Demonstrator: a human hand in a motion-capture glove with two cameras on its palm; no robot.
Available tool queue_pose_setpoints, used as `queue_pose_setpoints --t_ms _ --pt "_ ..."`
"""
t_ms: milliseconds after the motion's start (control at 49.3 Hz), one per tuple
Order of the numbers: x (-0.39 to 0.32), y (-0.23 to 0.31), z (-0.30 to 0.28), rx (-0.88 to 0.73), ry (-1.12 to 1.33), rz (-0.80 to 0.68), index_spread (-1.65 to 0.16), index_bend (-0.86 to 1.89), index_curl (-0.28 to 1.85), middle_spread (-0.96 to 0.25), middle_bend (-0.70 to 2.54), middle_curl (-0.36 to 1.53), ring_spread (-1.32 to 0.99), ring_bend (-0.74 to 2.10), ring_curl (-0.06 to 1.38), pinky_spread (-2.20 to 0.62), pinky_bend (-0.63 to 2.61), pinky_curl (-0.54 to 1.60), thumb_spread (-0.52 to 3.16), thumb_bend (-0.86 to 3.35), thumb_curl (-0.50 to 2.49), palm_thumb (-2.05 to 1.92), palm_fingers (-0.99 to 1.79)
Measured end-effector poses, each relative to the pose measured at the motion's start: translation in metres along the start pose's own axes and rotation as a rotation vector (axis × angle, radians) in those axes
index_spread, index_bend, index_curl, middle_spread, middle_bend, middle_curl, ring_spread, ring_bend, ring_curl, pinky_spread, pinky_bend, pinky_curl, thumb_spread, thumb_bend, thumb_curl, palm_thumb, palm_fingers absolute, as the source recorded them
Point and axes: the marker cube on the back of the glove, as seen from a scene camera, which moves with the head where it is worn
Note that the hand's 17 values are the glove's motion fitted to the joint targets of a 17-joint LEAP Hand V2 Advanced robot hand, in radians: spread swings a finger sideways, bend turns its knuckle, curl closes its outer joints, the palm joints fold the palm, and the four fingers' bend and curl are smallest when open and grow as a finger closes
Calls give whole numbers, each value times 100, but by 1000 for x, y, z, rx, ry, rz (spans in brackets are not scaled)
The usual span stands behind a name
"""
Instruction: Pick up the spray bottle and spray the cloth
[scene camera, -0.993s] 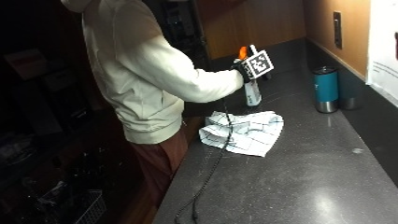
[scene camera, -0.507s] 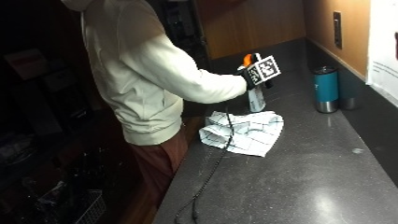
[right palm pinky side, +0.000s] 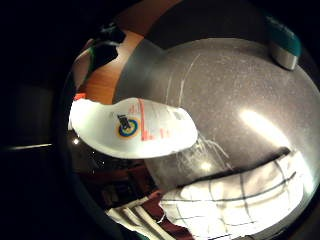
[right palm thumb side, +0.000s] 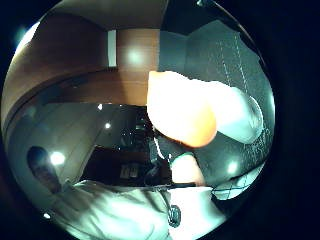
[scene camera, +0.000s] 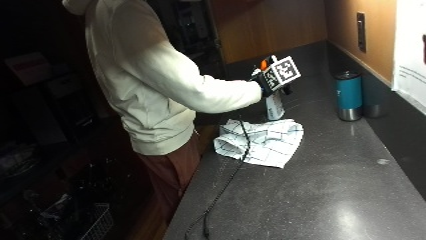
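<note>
Scene: we see a person standing at a dark counter (scene camera: 313, 200), with a checked cloth (scene camera: 263, 141) lying crumpled on it near the front edge.
Spray bottle: the spray bottle (scene camera: 275, 102) is lifted off the counter, just behind and above the far edge of the cloth; its white body hangs down and its orange head (right palm thumb side: 180, 112) is at the top.
Right hand: the gloved right hand (scene camera: 265, 82) is curled around the neck of the bottle, under the orange head; we cannot see from here if a finger lies on the trigger.
Palm views: the white body (right palm pinky side: 135, 127) with a printed label fills the space close to the palm, and the cloth (right palm pinky side: 240, 200) lies below it on the counter.
Other hand: we do not see it.
Handling: we judge the bottle to be light, stiff plastic with a smooth, maybe slippery wall; the narrow neck is the safe place to hold, because the trigger is reachable from there.
Cloth handling: soft and thin, it may shift but will not break.
Nearby: a teal tumbler (scene camera: 349, 95) stands well apart from the cloth, near the wall.
Next step, in our opinion: turn the nozzle down toward the cloth.
</note>
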Motion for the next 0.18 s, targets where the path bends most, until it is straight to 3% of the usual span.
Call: queue_pose_setpoints --t_ms 182 --pt "-11 12 -9 14 26 -13 -35 11 26 -8 19 36 -10 38 34 5 37 38 88 -4 48 57 43"
